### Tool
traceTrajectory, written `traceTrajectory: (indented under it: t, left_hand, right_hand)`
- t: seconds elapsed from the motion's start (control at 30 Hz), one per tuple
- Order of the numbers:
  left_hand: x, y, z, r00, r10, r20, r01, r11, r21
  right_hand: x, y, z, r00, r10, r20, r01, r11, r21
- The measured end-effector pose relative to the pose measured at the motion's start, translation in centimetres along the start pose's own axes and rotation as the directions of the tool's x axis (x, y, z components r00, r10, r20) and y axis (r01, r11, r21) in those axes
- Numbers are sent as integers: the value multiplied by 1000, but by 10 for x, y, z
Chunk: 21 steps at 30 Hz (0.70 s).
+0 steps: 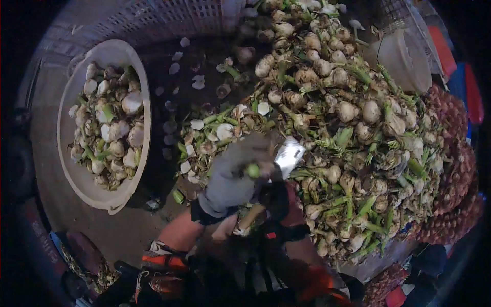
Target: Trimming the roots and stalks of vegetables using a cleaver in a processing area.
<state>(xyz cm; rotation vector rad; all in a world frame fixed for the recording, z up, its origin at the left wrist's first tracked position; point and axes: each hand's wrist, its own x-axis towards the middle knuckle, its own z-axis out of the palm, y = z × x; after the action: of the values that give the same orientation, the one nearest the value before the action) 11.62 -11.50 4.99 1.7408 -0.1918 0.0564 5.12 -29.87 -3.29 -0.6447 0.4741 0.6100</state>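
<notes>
My left hand [230, 178], in a grey glove, is closed around a green stalk [253, 170] seen end-on. Whatever joins the stalk lies hidden under the fingers. Just right of it, my right hand [274, 197] wears a dark glove and grips a knife; its broad, bright blade [289, 155] points up and away from me. The knife's handle is mostly covered. Beyond both hands rises a large heap of soiled pale bulbs [347, 111] with green stalks, perhaps fresh garlic. Cut stalks and white slices [224, 131] lie beside my left hand.
At the left stands a pale plastic tub [147, 153] holding trimmed bulbs [117, 130]. White slices [198, 81] are scattered over the dark floor. Plastic crates [184, 19] line the back. A translucent bucket [402, 61] lies tipped at upper right, above filled red mesh sacks [456, 172].
</notes>
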Motion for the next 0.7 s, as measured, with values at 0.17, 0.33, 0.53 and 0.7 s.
traceTrajectory:
  t: [0.17,0.33,0.53,0.7]
  left_hand:
    - [-39,-3,-11,963,-26,268,67,987,-147]
    - [-53,-3,-34,735,-487,471,607,782,-138]
    - [-49,-17,-31,788,-518,332,616,674,-409]
    - [-51,-30,-37,924,-292,247,257,953,163]
  right_hand:
    - [-8,-12,29,883,222,-414,-257,966,-30]
    - [-11,-16,45,900,-341,-271,-51,536,-843]
    - [-22,-22,65,925,-365,-101,-5,254,-967]
    - [-27,-36,90,908,-146,393,215,-644,-734]
